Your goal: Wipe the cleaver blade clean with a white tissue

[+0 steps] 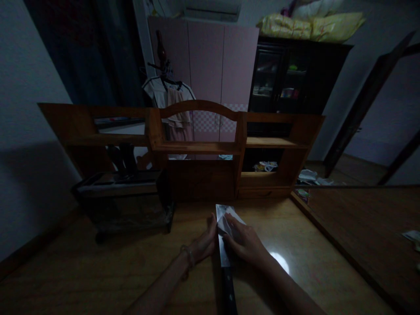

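Observation:
A large cleaver (223, 249) lies flat on the wooden desk (131, 271), blade pointing away from me and dark handle toward me. My right hand (244, 243) presses a crumpled white tissue (228, 221) onto the blade, fingers closed over it. My left hand (205, 243) rests on the desk against the blade's left edge, fingers together and flat. A bracelet sits on my left wrist.
A wooden hutch with shelves (197, 146) stands at the desk's back edge. A dark rack (124, 197) sits at the back left. Behind are a pink wardrobe (223, 65), hanging clothes (173, 105) and a dark cabinet (295, 78). The room is dim.

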`<state>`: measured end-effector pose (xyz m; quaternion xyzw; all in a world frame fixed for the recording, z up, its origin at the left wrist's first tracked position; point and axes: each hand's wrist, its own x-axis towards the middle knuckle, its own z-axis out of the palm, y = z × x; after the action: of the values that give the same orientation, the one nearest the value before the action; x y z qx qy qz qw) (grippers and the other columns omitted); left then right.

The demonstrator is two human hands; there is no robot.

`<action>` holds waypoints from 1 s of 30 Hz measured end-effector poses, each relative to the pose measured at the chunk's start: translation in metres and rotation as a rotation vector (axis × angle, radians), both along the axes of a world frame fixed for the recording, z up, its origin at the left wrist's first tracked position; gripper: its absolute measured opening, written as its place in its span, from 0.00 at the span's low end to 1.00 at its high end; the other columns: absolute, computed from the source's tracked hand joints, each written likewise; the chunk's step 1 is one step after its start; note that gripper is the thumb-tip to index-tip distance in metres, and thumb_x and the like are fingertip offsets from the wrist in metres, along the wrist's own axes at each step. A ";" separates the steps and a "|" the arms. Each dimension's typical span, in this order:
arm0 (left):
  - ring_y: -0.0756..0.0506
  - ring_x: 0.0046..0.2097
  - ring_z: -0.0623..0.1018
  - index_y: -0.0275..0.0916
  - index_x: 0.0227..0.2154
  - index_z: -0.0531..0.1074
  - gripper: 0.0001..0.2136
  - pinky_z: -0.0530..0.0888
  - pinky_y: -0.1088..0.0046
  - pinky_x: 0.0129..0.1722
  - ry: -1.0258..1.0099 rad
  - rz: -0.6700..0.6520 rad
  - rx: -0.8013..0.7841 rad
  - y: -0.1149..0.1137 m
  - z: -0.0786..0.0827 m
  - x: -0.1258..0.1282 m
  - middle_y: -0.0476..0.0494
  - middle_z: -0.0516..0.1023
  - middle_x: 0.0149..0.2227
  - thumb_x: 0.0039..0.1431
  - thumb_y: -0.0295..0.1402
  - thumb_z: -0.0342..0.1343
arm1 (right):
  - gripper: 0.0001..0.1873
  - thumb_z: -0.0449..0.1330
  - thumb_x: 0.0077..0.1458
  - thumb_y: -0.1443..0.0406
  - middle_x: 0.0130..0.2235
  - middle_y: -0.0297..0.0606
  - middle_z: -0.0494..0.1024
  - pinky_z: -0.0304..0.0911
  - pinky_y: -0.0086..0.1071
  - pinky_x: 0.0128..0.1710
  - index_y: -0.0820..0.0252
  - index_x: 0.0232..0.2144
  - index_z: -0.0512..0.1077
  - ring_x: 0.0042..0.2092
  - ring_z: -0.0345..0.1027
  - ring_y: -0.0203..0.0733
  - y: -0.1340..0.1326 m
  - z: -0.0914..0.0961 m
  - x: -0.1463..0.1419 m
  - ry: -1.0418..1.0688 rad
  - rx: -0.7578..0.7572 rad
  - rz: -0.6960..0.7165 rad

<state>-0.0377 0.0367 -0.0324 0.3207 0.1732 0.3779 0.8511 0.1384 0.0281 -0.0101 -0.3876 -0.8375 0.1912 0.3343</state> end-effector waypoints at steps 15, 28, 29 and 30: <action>0.33 0.60 0.68 0.32 0.64 0.58 0.41 0.57 0.51 0.62 -0.025 -0.029 -0.001 -0.003 0.008 0.000 0.29 0.70 0.58 0.59 0.61 0.34 | 0.23 0.46 0.67 0.55 0.68 0.38 0.48 0.37 0.52 0.67 0.48 0.61 0.61 0.70 0.36 0.48 0.004 0.007 0.000 -0.056 -0.116 0.133; 0.37 0.64 0.63 0.35 0.66 0.53 0.38 0.52 0.57 0.65 -0.003 0.027 0.059 -0.003 0.014 0.005 0.33 0.66 0.61 0.62 0.58 0.30 | 0.25 0.48 0.67 0.62 0.67 0.41 0.53 0.45 0.51 0.66 0.52 0.64 0.56 0.69 0.39 0.48 0.017 -0.017 0.004 -0.046 0.004 0.011; 0.36 0.64 0.63 0.35 0.66 0.53 0.37 0.53 0.57 0.64 0.008 0.020 0.065 -0.003 0.015 0.005 0.33 0.66 0.61 0.63 0.57 0.30 | 0.25 0.48 0.67 0.62 0.67 0.41 0.52 0.46 0.51 0.66 0.53 0.64 0.56 0.69 0.38 0.48 0.019 -0.020 0.004 -0.031 -0.008 -0.002; 0.36 0.64 0.62 0.35 0.66 0.53 0.37 0.53 0.57 0.64 0.016 0.012 0.073 -0.004 0.016 0.004 0.34 0.66 0.61 0.64 0.56 0.30 | 0.25 0.47 0.67 0.62 0.67 0.42 0.52 0.47 0.50 0.66 0.54 0.64 0.56 0.68 0.39 0.47 0.021 -0.022 0.004 -0.011 -0.023 -0.015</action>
<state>-0.0333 0.0328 -0.0163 0.3533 0.1679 0.3865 0.8352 0.1429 0.0486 -0.0326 -0.3986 -0.8342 0.1961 0.3269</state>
